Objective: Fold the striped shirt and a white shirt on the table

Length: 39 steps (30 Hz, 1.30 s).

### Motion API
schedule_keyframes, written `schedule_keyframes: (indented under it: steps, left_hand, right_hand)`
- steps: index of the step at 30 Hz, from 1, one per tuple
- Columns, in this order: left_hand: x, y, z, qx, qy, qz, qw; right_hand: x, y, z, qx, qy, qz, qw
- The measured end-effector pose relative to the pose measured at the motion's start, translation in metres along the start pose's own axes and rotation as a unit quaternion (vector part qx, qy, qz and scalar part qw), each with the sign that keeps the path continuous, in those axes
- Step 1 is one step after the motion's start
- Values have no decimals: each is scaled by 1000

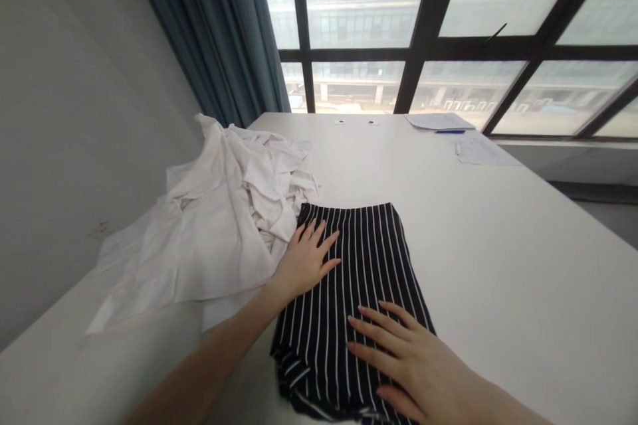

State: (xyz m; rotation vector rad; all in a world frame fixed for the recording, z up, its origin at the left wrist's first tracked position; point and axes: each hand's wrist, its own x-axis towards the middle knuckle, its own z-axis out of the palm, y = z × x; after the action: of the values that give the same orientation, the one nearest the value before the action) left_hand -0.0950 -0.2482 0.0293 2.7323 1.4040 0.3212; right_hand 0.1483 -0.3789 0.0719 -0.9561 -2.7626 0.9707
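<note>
A black garment with thin white stripes (359, 252) lies folded lengthwise on the table in front of me; its exact kind I cannot tell. Its far edge is fairly straight, while the near end is bunched and turned under at the left corner. My left hand (305, 259) rests flat on the upper left part of the cloth, fingers spread. Lower down on the right side, my right hand (406, 352) lies open across the stripes with its fingers apart. Neither hand grips the fabric.
A crumpled heap of white cloth (219, 212) lies left of the striped garment, against its edge. Papers (441, 121) and a blue pen (450, 131) are at the far right of the white table (498, 246). Behind stand a blue curtain (214, 26) and windows.
</note>
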Motion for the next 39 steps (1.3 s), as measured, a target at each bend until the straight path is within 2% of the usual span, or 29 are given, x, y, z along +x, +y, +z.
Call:
schedule_keyframes:
  steps: [2,4,7,10,11,13,15,17,24,29,39]
  left_hand:
    - [0,-6,-2,17,16,-29,999]
    - [-1,-5,-7,37,31,-42,998]
    - [-9,17,-17,36,42,-20,998]
    - [-24,55,-27,-14,8,70,997]
    - [-30,68,-29,-39,-15,122,992]
    - [-41,91,-32,-90,-65,225,968]
    - [-50,105,-31,-120,-90,299,942]
    - [-55,109,-28,-132,-105,331,929]
    - [-56,102,-24,-145,-134,327,924]
    - [-57,103,-24,-146,-124,330,924]
    - [-58,105,-23,-148,-120,325,926]
  right_hand:
    - [-6,0,0,13,14,-14,1000]
    - [-10,6,-2,18,59,-12,998]
    - [-11,31,-12,20,206,41,978]
    - [-3,76,-30,33,363,109,925]
    - [2,92,-36,37,398,123,908]
    - [14,123,-49,58,432,153,887]
    - [27,145,-58,93,424,169,885]
    - [39,159,-64,113,407,167,891]
    - [63,166,-73,128,386,145,902]
    - [69,168,-79,123,382,140,905]
    - [83,189,-83,-4,380,168,909]
